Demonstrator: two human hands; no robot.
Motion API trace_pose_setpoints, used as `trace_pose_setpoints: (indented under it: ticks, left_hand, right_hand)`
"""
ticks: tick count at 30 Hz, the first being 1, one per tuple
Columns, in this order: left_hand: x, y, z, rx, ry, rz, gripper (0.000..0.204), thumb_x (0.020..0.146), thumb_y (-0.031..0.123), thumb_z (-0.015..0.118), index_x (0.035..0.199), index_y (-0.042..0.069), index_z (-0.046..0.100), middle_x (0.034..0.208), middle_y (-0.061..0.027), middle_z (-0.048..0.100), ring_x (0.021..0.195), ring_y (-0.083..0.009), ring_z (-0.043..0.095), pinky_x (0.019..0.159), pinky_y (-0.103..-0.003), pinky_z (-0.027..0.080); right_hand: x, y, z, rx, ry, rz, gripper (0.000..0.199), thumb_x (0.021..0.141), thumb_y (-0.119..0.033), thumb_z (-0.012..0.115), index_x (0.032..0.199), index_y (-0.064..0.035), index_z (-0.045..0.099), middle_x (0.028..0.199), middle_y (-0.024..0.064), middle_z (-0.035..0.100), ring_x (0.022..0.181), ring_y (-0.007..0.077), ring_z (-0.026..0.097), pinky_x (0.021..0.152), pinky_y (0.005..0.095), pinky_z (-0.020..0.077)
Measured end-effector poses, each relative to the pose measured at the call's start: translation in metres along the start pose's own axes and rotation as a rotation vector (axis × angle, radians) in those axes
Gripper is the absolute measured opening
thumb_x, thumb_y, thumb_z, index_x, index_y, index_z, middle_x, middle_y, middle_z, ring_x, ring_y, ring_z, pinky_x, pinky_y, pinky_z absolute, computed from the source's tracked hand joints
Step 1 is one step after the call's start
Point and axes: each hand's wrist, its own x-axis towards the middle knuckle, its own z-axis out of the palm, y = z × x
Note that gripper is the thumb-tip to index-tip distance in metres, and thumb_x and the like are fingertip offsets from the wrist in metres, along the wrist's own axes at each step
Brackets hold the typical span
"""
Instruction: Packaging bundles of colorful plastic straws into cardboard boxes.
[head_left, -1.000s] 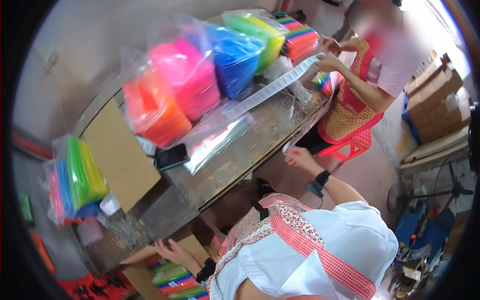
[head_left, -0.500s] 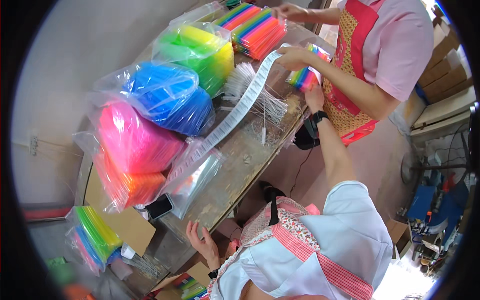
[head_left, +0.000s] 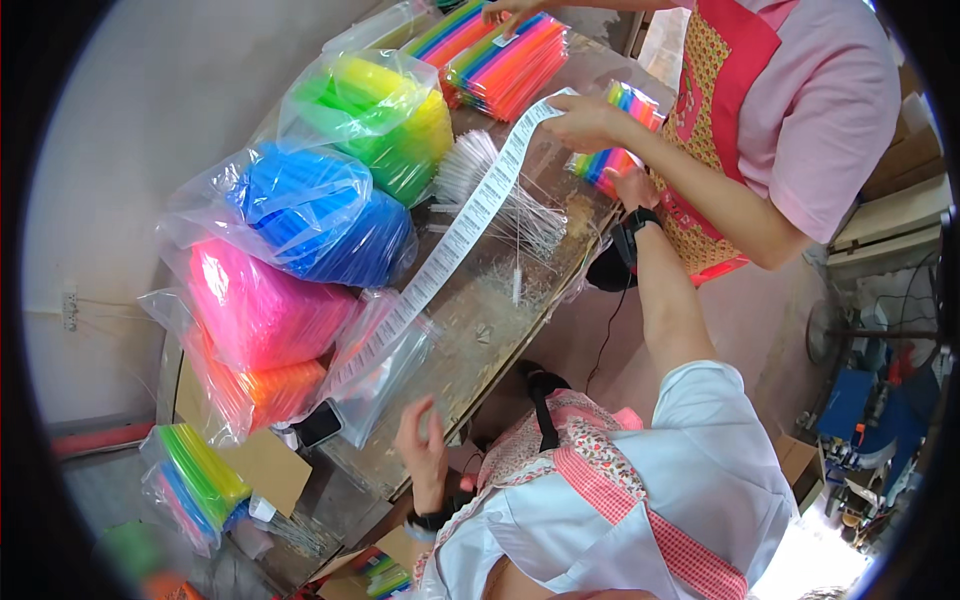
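Left hand hung open, fingers spread, just beside crinkled clear plastic bag at worn wooden table edge. Right hand reached up, touched rainbow bundle gripped by co-worker's hand; grip unclear. Long paper label strip crossed tabletop beside glossy bags of blue and pink pieces.

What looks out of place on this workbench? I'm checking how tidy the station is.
The long white label strip trails diagonally across the table, from the co-worker's hand down over a clear bag. Thin white ties lie scattered beside it. A dark phone sits near the edge.
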Motion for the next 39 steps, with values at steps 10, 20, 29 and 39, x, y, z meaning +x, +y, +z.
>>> trace_pose_setpoints:
  ticks: [10, 20, 29, 39]
  left_hand:
    - [0.209, 0.079, 0.245, 0.054, -0.320, 0.630, 0.045, 0.080, 0.016, 0.063, 0.120, 0.002, 0.046, 0.121, -0.0207, 0.047, 0.111, -0.0381, 0.047, 0.091, -0.041, 0.041]
    - [0.288, 0.066, 0.374, 0.026, -0.045, 0.634, 0.025, 0.076, 0.017, 0.061, 0.096, 0.002, 0.061, 0.089, -0.0165, 0.063, 0.088, -0.0334, 0.059, 0.078, -0.042, 0.046]
    - [0.256, 0.119, 0.355, -0.476, -0.380, -0.027, 0.030, 0.081, 0.020, 0.061, 0.104, 0.001, 0.058, 0.086, -0.0098, 0.064, 0.074, -0.0216, 0.063, 0.059, -0.034, 0.049]
    - [0.159, 0.134, 0.255, -0.761, -0.832, -0.350, 0.036, 0.085, 0.029, 0.062, 0.111, 0.005, 0.053, 0.089, -0.0022, 0.062, 0.070, -0.0098, 0.060, 0.058, -0.024, 0.049]
  right_hand:
    - [-0.055, -0.016, -0.019, 0.386, -0.014, -0.216, 0.085, 0.062, -0.052, 0.074, 0.128, -0.0077, 0.046, 0.125, 0.0205, 0.049, 0.123, 0.0315, 0.038, 0.102, 0.0415, 0.0295]
    - [-0.034, 0.081, 0.087, 0.597, -0.236, 0.067, 0.038, 0.083, -0.047, 0.057, 0.103, -0.0154, 0.058, 0.095, 0.0018, 0.062, 0.073, 0.0089, 0.057, 0.056, 0.0245, 0.0480]
    - [-0.065, 0.043, -0.020, 1.414, -0.488, 0.470, 0.040, 0.090, -0.042, 0.049, 0.122, -0.0177, 0.046, 0.107, 0.0020, 0.059, 0.080, 0.0142, 0.059, 0.063, 0.0304, 0.0511]
    - [-0.151, 0.044, -0.155, 1.324, -0.648, 0.392, 0.047, 0.086, -0.028, 0.059, 0.128, -0.0142, 0.043, 0.112, 0.0038, 0.058, 0.090, 0.0144, 0.060, 0.064, 0.0322, 0.0525]
